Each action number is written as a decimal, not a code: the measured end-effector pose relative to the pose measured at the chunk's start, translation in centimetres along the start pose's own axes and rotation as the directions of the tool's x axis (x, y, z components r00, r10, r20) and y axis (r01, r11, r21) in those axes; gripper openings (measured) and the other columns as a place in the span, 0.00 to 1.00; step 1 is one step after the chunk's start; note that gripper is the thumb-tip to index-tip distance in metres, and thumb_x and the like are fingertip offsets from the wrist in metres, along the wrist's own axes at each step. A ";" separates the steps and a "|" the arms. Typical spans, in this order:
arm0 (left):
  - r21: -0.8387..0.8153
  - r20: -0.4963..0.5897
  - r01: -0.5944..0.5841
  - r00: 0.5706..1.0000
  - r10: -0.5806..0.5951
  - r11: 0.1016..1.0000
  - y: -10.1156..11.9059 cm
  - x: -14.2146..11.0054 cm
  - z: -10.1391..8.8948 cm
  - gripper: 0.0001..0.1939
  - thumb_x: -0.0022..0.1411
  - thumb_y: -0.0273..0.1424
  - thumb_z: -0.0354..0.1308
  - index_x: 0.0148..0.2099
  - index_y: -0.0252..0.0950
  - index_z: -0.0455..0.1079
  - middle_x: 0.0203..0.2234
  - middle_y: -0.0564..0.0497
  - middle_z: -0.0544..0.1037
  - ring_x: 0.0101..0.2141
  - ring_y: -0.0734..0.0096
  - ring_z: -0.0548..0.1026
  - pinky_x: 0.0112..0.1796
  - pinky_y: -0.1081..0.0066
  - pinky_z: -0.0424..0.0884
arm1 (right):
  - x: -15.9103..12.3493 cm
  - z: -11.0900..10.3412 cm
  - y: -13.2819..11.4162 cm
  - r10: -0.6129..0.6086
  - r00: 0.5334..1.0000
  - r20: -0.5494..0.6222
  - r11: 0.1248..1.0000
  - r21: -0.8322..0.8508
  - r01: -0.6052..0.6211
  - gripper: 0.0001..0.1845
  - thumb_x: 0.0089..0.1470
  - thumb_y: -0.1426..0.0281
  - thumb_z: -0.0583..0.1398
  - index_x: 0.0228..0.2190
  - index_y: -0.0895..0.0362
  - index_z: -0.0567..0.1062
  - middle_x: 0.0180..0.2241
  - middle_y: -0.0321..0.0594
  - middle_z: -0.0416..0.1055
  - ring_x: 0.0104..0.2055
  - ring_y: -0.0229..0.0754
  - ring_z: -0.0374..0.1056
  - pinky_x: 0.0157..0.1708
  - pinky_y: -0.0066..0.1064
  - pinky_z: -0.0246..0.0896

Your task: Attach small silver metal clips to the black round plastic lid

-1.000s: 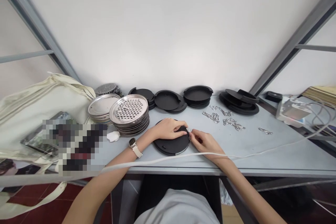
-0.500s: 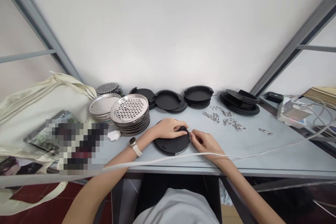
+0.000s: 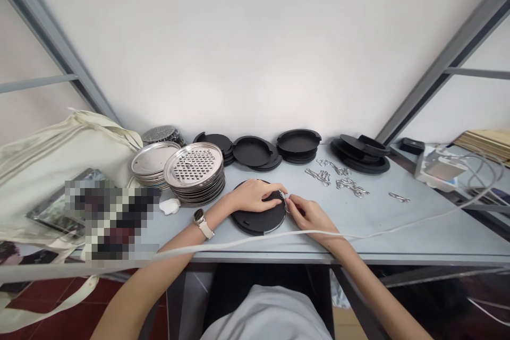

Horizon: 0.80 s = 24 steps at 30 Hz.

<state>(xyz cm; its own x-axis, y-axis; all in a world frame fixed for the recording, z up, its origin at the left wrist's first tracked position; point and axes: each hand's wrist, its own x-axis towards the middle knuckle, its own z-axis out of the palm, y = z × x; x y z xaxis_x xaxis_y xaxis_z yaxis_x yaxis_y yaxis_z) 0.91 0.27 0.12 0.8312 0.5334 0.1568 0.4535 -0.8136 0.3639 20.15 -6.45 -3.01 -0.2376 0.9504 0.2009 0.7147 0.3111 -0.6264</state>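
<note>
A round black disc [image 3: 258, 219] with a metal rim lies on the grey table [image 3: 378, 223] in front of me. My left hand [image 3: 252, 195], a watch on its wrist, rests on top of the disc with its fingers curled over it. My right hand [image 3: 309, 213] pinches a small metal clip [image 3: 283, 195] at the disc's right edge, where both hands' fingertips meet.
Stacks of perforated steel discs [image 3: 195, 170] and plain steel plates [image 3: 153, 162] stand left of the disc. Several black lids [image 3: 298, 143] line the wall. Loose wire clips [image 3: 342, 180] lie to the right. A white cable [image 3: 247, 241] crosses the front edge. A cream bag [image 3: 51, 154] sits at left.
Nothing has visibly changed beyond a slight shift of the view; both hands stay at the disc's right edge with the clip.
</note>
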 end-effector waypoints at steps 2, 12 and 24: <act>-0.002 0.001 -0.008 1.000 0.008 1.000 0.0 0.0 0.0 0.16 0.62 0.37 0.49 0.51 0.42 0.64 0.20 0.58 0.65 0.21 0.76 0.64 0.25 0.75 0.54 | 0.0 0.0 0.0 -0.008 1.000 0.007 1.000 -0.001 0.008 0.18 0.60 0.62 0.46 0.23 0.55 0.64 0.19 0.32 0.63 0.20 0.35 0.56 0.23 0.26 0.49; -0.044 -0.015 -0.019 1.000 0.018 0.999 -0.5 0.0 0.2 0.16 0.63 0.39 0.49 0.51 0.42 0.65 0.19 0.59 0.64 0.21 0.77 0.62 0.25 0.76 0.53 | 0.0 0.2 0.4 0.006 1.000 0.016 1.000 0.006 -0.006 0.18 0.60 0.62 0.46 0.21 0.55 0.62 0.17 0.31 0.59 0.20 0.34 0.52 0.21 0.25 0.46; -0.046 -0.023 -0.032 0.999 0.031 0.998 -0.5 0.1 0.3 0.15 0.63 0.38 0.50 0.51 0.42 0.66 0.18 0.59 0.63 0.20 0.78 0.62 0.24 0.76 0.53 | 0.0 0.1 0.4 0.011 1.000 0.017 1.000 0.027 -0.011 0.18 0.59 0.62 0.47 0.21 0.55 0.59 0.17 0.29 0.55 0.20 0.33 0.48 0.21 0.25 0.44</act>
<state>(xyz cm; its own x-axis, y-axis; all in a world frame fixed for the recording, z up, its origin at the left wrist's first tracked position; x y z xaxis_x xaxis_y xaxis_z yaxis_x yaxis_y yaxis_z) 0.84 0.67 -0.36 0.8375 0.5128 0.1887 0.4111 -0.8189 0.4006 20.33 -6.36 -3.35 -0.2414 0.9534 0.1811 0.6995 0.3003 -0.6485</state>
